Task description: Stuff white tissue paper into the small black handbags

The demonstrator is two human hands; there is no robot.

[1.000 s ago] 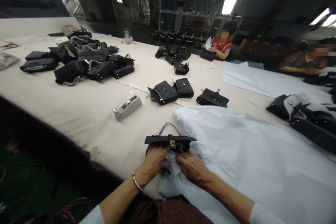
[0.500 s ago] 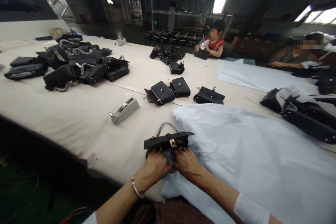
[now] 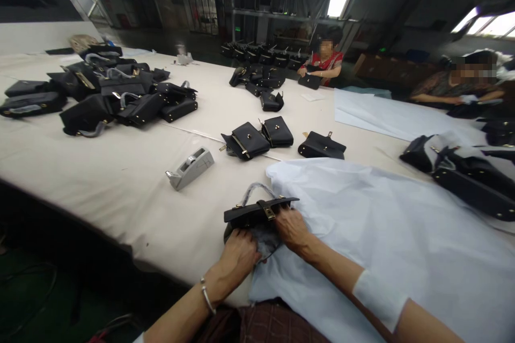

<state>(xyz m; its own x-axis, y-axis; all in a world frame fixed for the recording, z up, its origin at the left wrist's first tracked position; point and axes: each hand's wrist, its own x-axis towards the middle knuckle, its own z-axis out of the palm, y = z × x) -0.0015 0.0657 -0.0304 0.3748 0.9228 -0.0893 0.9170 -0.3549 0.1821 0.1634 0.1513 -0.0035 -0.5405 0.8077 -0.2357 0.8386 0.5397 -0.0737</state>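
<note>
A small black handbag (image 3: 246,216) stands in front of me at the near table edge, its flap lifted over the opening. The gold clasp (image 3: 269,213) hangs at the flap's front, and the arched handle (image 3: 257,186) is wrapped in clear film. Below the flap, crumpled greyish see-through film (image 3: 266,241) shows. My left hand (image 3: 240,249) is closed on the bag's near left side, fingertips at the opening. Curled at the right side, my right hand (image 3: 292,229) grips the bag close to the clasp; its fingertips are partly hidden under the flap.
Ahead left stands a grey tape dispenser (image 3: 191,168). White sheets (image 3: 374,214) spread to my right. Several black bags (image 3: 247,139) lie mid-table, with a large heap (image 3: 124,88) at the left and more bags (image 3: 475,177) at the right. Two people (image 3: 325,61) work across the table.
My right hand has moved up and right, from the middle of the opening to beside the clasp. The bag has turned slightly and more of the film shows. My left hand stays nearly in place.
</note>
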